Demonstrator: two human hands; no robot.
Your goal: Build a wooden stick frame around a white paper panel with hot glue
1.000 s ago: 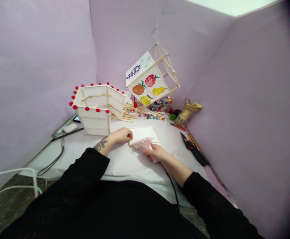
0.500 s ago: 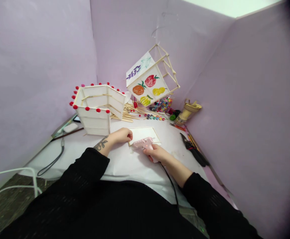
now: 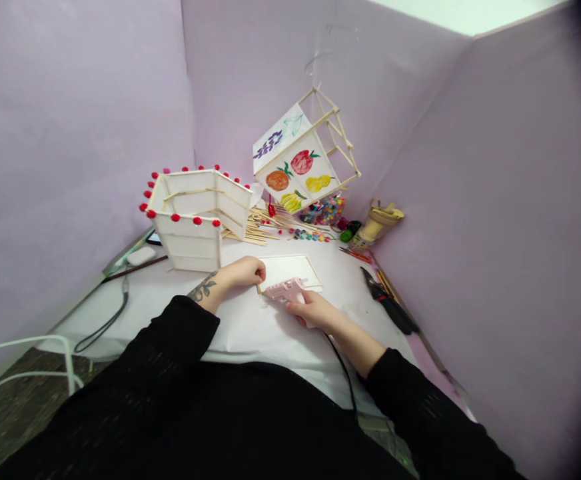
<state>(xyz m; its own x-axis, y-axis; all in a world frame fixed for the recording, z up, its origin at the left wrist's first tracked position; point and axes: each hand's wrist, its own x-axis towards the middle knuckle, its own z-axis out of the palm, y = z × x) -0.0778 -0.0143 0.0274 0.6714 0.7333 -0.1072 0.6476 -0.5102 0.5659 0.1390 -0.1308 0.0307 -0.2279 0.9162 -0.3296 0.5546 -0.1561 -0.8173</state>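
Note:
A pale pink hot glue gun (image 3: pixel 286 289) is gripped in my right hand (image 3: pixel 314 309), its nozzle pointing left and its black cord trailing down toward me. My left hand (image 3: pixel 248 271) is closed in a pinch at the left edge of a white rectangular panel (image 3: pixel 290 267) edged with thin sticks. Its fingers hold a short end of a thin wooden stick (image 3: pixel 259 289). The nozzle sits right beside that stick, below the left fingertips; whether they touch I cannot tell. The glue gun covers the panel's near edge.
At left stands a white panelled frame (image 3: pixel 190 243) with red pom-poms. Behind, a fruit-painted lantern (image 3: pixel 295 167) hangs tilted above loose sticks (image 3: pixel 253 230) and beads (image 3: pixel 313 236). On the right lie pruning shears (image 3: pixel 388 301), pliers (image 3: pixel 355 254) and a yellowish holder (image 3: pixel 378 223). Purple walls enclose the table.
The glue gun has tilted and shifted very slightly in my right hand, with its nozzle still near the stick. My left hand stays in place.

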